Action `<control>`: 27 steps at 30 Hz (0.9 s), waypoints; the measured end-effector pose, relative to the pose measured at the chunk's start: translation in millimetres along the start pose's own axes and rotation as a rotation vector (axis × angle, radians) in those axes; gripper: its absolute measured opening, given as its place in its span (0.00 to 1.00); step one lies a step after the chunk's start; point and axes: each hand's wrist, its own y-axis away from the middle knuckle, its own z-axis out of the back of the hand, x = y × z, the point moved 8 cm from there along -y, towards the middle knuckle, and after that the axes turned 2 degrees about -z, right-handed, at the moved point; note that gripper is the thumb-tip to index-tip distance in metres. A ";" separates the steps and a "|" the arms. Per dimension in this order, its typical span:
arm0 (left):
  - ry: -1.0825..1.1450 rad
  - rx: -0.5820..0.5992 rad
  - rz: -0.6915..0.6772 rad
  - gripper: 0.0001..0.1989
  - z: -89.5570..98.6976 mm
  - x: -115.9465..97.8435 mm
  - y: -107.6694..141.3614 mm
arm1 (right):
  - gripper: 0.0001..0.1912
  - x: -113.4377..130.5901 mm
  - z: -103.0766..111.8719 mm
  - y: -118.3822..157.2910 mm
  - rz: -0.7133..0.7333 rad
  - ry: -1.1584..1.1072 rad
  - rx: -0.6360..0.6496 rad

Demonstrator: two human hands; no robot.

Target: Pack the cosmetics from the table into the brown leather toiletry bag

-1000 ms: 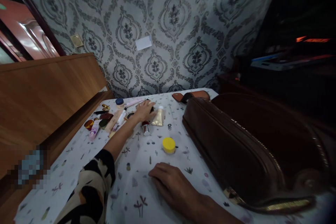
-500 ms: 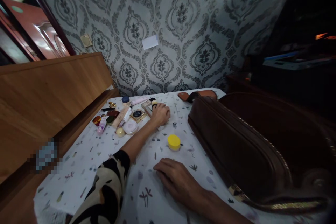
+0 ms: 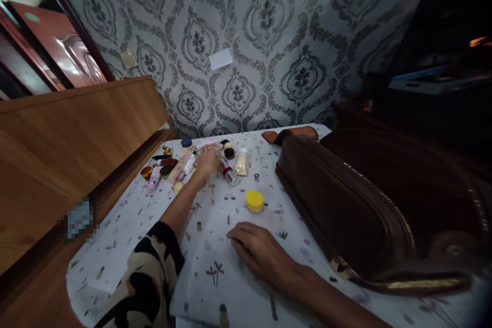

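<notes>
My left hand (image 3: pixel 208 162) reaches over a cluster of cosmetics at the back left of the table; its fingers are blurred, and whatever lies under them is hidden. Just right of it are a clear tube with a red band (image 3: pixel 229 175), a cream tube (image 3: pixel 242 162) and a small black-topped jar (image 3: pixel 229 153). My right hand (image 3: pixel 258 251) rests on the patterned cloth with its fingers curled together, and what they may hold is hidden. Beyond it stands a yellow-lidded jar (image 3: pixel 254 201), not touched.
A large brown bag (image 3: pixel 346 205) takes up the right side. Behind it lies an orange-brown strapped item (image 3: pixel 300 135). The cloth-covered table (image 3: pixel 146 230) meets a wooden board (image 3: pixel 84 138) on the left and a patterned wall behind.
My left hand has moved left, from beside the tubes onto the cluster. The cream tube and red-banded tube now show. My right hand has hardly moved.
</notes>
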 end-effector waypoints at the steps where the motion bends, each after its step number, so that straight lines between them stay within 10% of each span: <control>1: -0.021 0.027 0.045 0.20 0.4 15.6 3.8 | 0.11 0.0 -0.3 0.2 0.002 0.011 0.003; 7: -0.065 0.201 0.045 0.21 -9.1 55.5 31.9 | 0.11 -1.3 -3.0 0.5 -0.010 0.021 0.021; 24: 0.062 0.202 -0.136 0.26 2.5 45.0 51.4 | 0.12 -1.3 0.2 -0.7 -0.026 0.007 0.015; 27: -0.012 0.282 -0.162 0.39 0.2 51.6 73.4 | 0.12 -1.3 0.1 -0.6 -0.028 0.010 0.023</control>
